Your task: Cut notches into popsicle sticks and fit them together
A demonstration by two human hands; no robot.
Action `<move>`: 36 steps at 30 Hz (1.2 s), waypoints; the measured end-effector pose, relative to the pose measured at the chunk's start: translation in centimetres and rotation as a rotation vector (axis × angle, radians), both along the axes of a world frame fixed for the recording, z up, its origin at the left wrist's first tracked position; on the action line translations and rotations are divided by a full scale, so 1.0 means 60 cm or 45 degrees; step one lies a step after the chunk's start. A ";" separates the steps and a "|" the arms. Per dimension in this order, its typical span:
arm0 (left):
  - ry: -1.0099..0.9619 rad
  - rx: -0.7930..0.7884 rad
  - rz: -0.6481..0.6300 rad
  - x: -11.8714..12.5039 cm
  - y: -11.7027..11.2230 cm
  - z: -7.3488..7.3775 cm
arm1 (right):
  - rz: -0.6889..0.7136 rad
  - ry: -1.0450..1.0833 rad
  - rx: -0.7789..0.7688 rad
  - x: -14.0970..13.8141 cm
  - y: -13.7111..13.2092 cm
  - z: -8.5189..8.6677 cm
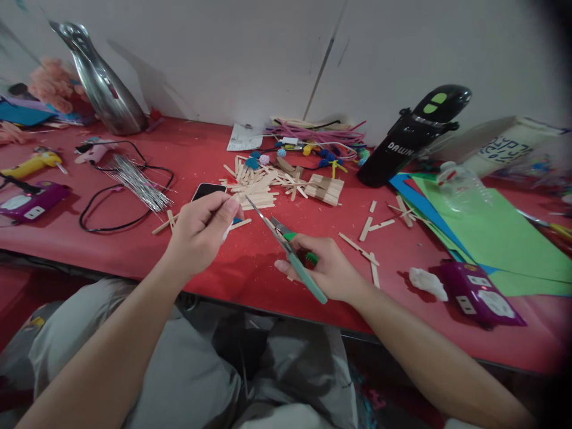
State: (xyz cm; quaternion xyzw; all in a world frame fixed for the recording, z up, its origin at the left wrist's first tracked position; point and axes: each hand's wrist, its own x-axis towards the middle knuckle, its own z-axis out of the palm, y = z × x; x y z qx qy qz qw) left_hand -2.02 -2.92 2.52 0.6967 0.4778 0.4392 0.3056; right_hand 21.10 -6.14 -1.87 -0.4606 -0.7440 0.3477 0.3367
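My left hand (203,229) is above the table's front part, thumb and fingertips pinched together. What lies in the pinch is too small or hidden to make out. To its right, my right hand (328,268) is closed around a green-handled cutting tool (306,277) with a long, thin metal blade pointing toward my left fingertips. A shorter dark metal tip and bright green grip parts show beside it, partly covered by my fingers. Behind both hands lies a pile of wooden craft sticks (259,187). A dark-screened phone (209,190) is partly hidden behind my left hand.
On the red table (268,277), metal wires (140,185), a yellow glue gun (33,164) and a purple power strip (33,202) lie left. A steel jug (102,89) stands behind. Rightward are a black bottle (402,143), green paper (504,232) and another purple power strip (480,292).
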 end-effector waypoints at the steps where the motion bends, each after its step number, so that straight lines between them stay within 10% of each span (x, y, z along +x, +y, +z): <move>1: -0.002 0.001 -0.003 0.000 0.000 0.000 | 0.004 0.002 -0.005 0.000 0.000 0.001; 36: 0.086 0.117 -0.097 0.002 -0.002 -0.004 | -0.060 -0.069 -0.065 -0.005 -0.002 -0.009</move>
